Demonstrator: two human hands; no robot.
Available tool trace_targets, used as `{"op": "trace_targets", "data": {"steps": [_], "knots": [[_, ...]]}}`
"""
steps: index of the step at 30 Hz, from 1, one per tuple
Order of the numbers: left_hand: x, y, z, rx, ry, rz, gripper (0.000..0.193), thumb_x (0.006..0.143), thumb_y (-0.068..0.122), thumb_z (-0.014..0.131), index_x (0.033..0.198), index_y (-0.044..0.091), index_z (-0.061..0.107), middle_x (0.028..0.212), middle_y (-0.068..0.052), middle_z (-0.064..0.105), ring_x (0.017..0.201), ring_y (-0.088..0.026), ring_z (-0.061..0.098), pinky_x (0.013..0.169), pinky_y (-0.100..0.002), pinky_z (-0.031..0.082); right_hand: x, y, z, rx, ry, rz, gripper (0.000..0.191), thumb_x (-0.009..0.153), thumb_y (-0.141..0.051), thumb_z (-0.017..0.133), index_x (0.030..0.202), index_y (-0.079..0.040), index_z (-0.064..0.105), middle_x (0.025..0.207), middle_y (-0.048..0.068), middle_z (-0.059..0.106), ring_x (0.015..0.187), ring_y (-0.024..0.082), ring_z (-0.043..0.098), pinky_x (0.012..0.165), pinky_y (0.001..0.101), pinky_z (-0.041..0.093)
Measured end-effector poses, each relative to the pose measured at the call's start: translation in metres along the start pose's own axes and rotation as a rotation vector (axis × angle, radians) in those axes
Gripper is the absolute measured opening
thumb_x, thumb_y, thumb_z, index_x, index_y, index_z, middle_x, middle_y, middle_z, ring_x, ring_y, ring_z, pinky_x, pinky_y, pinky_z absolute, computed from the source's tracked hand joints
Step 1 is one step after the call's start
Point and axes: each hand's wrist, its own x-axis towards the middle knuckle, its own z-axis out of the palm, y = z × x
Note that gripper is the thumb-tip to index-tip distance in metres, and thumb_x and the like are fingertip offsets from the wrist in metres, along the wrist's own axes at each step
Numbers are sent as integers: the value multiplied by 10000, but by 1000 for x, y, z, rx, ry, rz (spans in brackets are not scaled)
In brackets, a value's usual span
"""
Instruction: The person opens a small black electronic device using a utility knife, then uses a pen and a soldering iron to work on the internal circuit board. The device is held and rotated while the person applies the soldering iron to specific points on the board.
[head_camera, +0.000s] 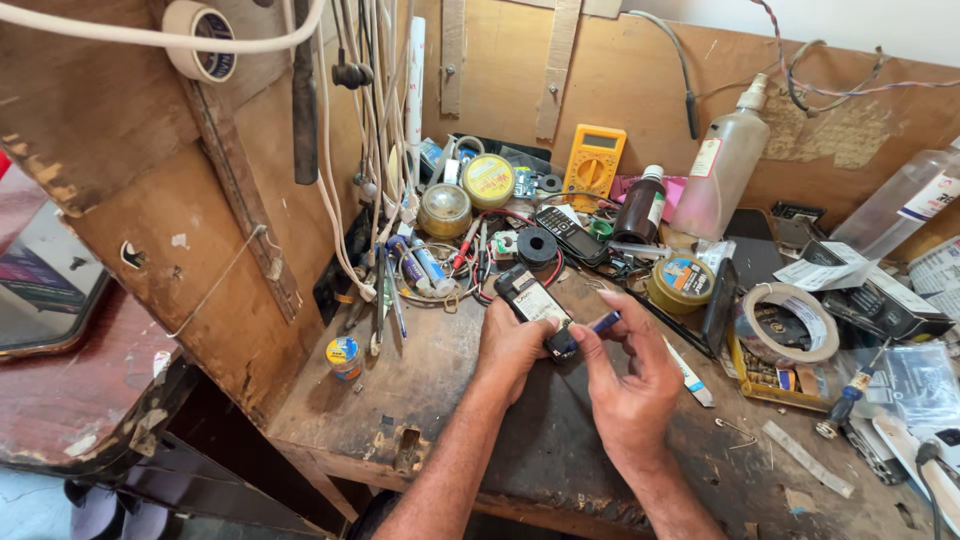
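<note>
Phone (532, 297), small dark handset w/ back facing up, sits over the middle of the wooden workbench (450, 380), propped in the left hand (510, 345), which grasps its lower end. Right hand (632, 385) pinches a blue-handled screwdriver (603, 322), tip at the phone's bottom edge. Bench is crowded: yellow multimeter (592, 160) at the back, tape roll (787, 322) to the right, solder tin (681, 281) close by. Risk, imo: tip could slip off and gouge the casing, since the phone is only hand-held; a loose screw would vanish in that clutter.
</note>
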Motion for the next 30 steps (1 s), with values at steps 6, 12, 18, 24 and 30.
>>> {"op": "trace_targets", "data": {"steps": [6,12,18,24,30], "knots": [[-2,0,-3,84,-23,95,189,772,-76,698,952,-45,649,844,-104,709,700,-192,700,580,-336,567,-4,-5,5,221,-47,36,523,970,43,625,1467,-29,481,1037,50,707,962,104,669,917,236,535],[0,1,-1,37,-3,36,185,758,-64,681,921,12,637,813,-64,716,691,-179,718,581,-329,588,0,-5,4,78,22,62,527,942,77,722,1439,-19,575,987,88,658,888,131,633,827,268,535],[-3,2,0,101,2,55,164,771,-76,688,924,-29,657,827,-93,716,688,-191,700,573,-338,562,-2,-8,2,102,-28,16,558,942,60,657,1475,-20,507,1054,62,713,974,118,680,914,257,547],[-2,2,1,29,-16,59,185,744,-81,662,911,-3,649,819,-78,710,687,-180,706,584,-323,577,1,-5,1,50,48,16,477,940,67,730,1400,-11,634,1089,96,668,943,117,623,864,254,531],[-4,2,-1,70,-15,72,164,771,-84,675,920,-23,644,819,-82,699,681,-185,688,566,-325,559,-5,-8,0,77,6,-10,406,967,58,651,1364,0,587,1242,73,676,990,103,663,899,243,538]]}}
